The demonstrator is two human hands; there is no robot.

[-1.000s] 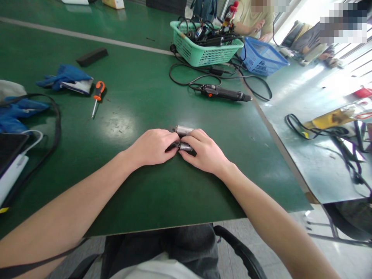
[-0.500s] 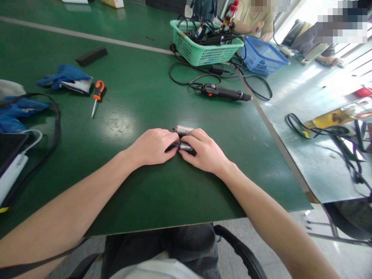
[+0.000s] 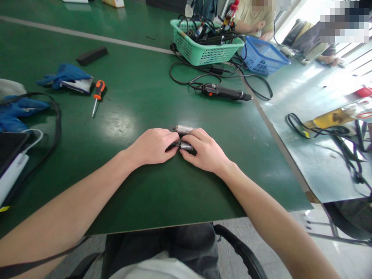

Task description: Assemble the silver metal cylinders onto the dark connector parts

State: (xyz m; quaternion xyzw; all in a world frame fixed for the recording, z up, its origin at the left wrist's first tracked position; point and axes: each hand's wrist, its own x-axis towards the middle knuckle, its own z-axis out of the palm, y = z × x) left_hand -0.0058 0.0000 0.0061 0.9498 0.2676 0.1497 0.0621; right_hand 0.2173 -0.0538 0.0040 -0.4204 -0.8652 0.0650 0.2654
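My left hand rests on the green table, its fingers curled round a black part. My right hand grips a dark, shiny metal cylinder between thumb and fingers. The black part and the dark cylinder meet end to end between the hands; whether they are joined, I cannot tell. Just beyond the fingertips lies a silver metal cylinder with a small dark end on its left, partly covered by the right fingers. Palms and fingers hide much of these pieces.
Beyond the hands lies a corded electric screwdriver. Behind it stand a green basket of tools and cables and a blue basket. To the left are an orange-handled screwdriver, blue gloves and a black block. People sit farther back.
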